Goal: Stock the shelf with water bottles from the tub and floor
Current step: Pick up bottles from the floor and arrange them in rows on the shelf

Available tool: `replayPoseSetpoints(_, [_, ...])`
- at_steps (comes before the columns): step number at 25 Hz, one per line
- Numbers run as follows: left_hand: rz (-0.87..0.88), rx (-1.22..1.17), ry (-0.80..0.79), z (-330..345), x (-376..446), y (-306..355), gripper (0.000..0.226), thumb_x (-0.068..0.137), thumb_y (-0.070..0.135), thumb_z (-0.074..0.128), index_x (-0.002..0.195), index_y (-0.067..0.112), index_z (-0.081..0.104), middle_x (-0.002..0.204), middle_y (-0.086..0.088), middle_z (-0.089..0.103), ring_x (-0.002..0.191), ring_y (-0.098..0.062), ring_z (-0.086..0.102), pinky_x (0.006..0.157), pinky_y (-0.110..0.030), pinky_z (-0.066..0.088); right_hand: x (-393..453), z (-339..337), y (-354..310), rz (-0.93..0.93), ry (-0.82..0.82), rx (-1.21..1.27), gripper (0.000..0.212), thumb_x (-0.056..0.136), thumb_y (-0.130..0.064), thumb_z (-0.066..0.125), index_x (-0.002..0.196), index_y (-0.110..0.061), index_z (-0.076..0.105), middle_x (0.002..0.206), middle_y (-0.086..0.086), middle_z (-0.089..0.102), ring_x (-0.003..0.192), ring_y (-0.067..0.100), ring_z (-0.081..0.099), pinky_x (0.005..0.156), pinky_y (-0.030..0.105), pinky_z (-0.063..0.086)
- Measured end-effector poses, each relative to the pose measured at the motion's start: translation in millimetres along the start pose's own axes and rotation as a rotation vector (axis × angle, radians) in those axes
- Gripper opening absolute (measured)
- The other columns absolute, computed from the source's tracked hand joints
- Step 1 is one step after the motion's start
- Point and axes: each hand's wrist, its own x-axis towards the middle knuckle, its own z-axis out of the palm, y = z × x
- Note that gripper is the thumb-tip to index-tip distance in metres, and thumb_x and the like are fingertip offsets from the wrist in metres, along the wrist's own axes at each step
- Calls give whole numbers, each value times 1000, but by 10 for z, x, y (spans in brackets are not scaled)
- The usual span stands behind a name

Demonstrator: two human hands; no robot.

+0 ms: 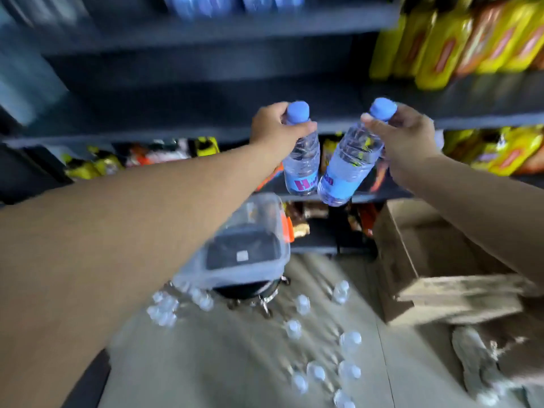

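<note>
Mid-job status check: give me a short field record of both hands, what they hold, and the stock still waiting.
left hand: grips left water bottle near its blue cap, upright
right hand: grips right water bottle near its cap, tilted
bottles: lower ends close together, contact unclear
target shelf: dark, bare ahead
floor bottles: several standing, blurred
plastic tub: looks empty

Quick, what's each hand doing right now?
Left hand: fingers curled round the neck of a water bottle.
Right hand: fingers grip the neck of a second, tilted water bottle.
</note>
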Motion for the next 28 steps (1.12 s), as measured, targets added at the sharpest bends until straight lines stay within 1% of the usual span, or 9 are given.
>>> replayPoseSetpoints(2, [10,-19,32,-509,117,565,32,69,17,81,97,8,69,89,-6,67,78,-14,57,82,-33,53,-47,187,-753,-95,-74,12,14,83,-14,70,83,-24,60,76,-8,62,64,3,57,60,18,48])
replayPoseSetpoints(4, [-22,-18,58,-1068,239,1046,44,67,21,83,106,8,67,99,-3,68,86,-15,63,82,-30,54,-132,428,-1457,-181,-151,8,14,84,-13,69,80,-24,62,78,-6,65,69,9,60,66,22,50])
replayPoseSetpoints(7, [-41,-31,91,-1957,361,1498,64,59,26,88,116,12,63,111,-3,68,96,-20,67,88,-35,55,-270,896,-2280,-234,-317,-18,10,85,-9,66,83,-19,64,69,-9,69,60,6,64,57,22,53])
replayPoseSetpoints(10, [2,-27,134,-2879,401,1782,48,63,22,86,106,11,67,105,-5,70,93,-21,67,85,-33,54,-416,1456,-2877,-177,-444,-76,11,88,-14,63,99,-15,64,77,-3,67,68,12,63,66,29,52])
replayPoseSetpoints(13, [64,-4,159,-3776,501,2017,42,67,19,84,104,7,67,104,-11,70,95,-26,68,89,-41,54,-518,2098,-3338,-161,-461,-77,8,89,-17,62,97,-17,62,83,2,63,74,16,58,66,28,48])
replayPoseSetpoints(18, [119,12,154,-4762,705,2157,45,74,15,79,115,9,63,112,-9,66,100,-25,65,93,-38,51,-479,2966,-3793,-203,-389,-158,12,84,-24,69,94,-17,65,85,-3,63,81,14,54,80,34,42])
replayPoseSetpoints(21, [142,-63,84,-5155,872,2017,43,77,7,75,117,9,61,111,-9,66,96,-23,65,85,-33,51,-263,3325,-3962,-187,-428,-225,12,82,-20,72,91,-15,66,70,-5,63,76,18,49,72,31,41])
replayPoseSetpoints(25, [113,-128,65,-5355,1303,1650,38,80,2,70,117,7,61,104,-10,65,90,-22,62,70,-26,49,156,3721,-3931,-213,-446,-307,9,81,-17,72,88,-14,66,77,3,61,73,19,49,60,25,40])
replayPoseSetpoints(28, [66,-77,57,-5363,1954,1308,39,77,5,74,114,7,63,104,-10,67,92,-24,64,74,-29,50,663,4030,-3796,-225,-413,-307,14,81,-14,72,94,-13,66,76,1,58,68,15,48,58,24,35])
